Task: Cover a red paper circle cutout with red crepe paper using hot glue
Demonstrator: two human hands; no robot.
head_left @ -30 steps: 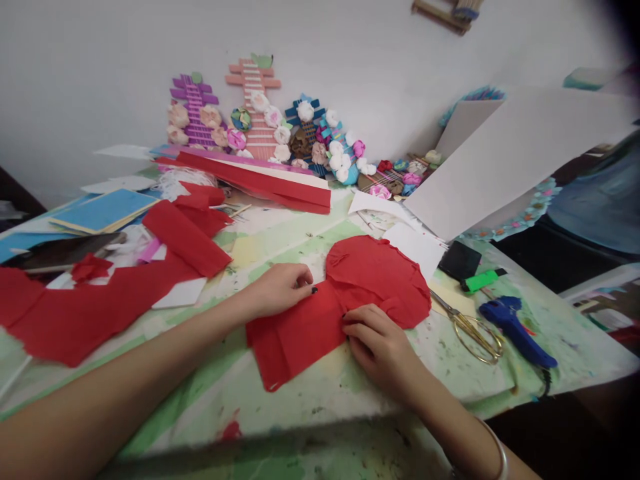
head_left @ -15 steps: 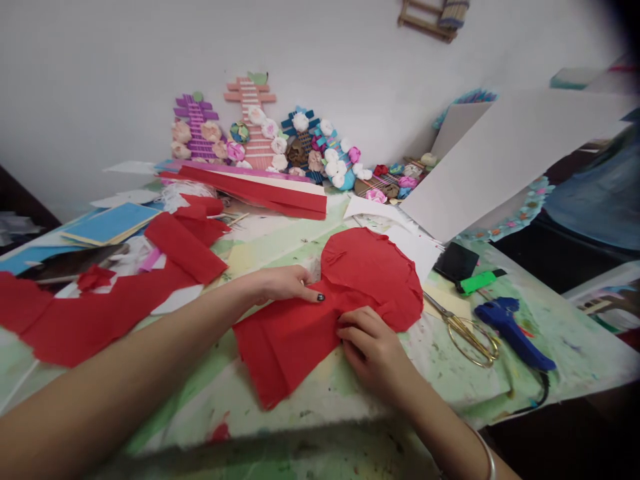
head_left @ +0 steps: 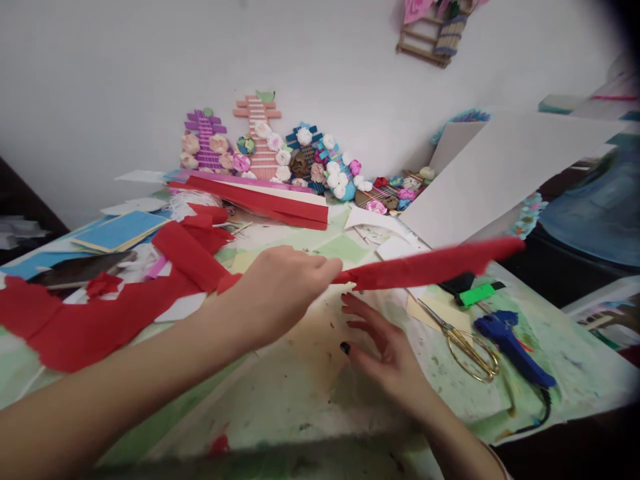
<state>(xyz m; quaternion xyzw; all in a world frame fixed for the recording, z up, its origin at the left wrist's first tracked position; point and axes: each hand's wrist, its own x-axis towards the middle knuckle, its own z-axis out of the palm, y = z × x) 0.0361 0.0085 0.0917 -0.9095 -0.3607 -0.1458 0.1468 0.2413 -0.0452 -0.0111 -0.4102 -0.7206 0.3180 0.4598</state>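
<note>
My left hand [head_left: 287, 293] grips a piece of red crepe paper [head_left: 425, 265] and holds it up off the table. The paper is seen nearly edge-on, stretching out to the right, with its far end blurred. My left fingers cover its pinched middle. Just below the paper, my right hand [head_left: 383, 350] has its fingers spread and holds nothing. To its right lie gold-handled scissors [head_left: 470, 350] and a blue glue gun [head_left: 515, 350] on the table.
More red crepe paper [head_left: 120, 327] and blue cards [head_left: 120, 230] lie at left. A folded red strip [head_left: 260, 203] sits behind. Flower-decorated stick crafts [head_left: 260, 143] lean against the wall. A large white board [head_left: 480, 173] stands at back right, near a green object [head_left: 477, 295].
The red paper, lying on the table before, is lifted and turned edge-on by my left hand. My right hand has let go of it and opened its fingers.
</note>
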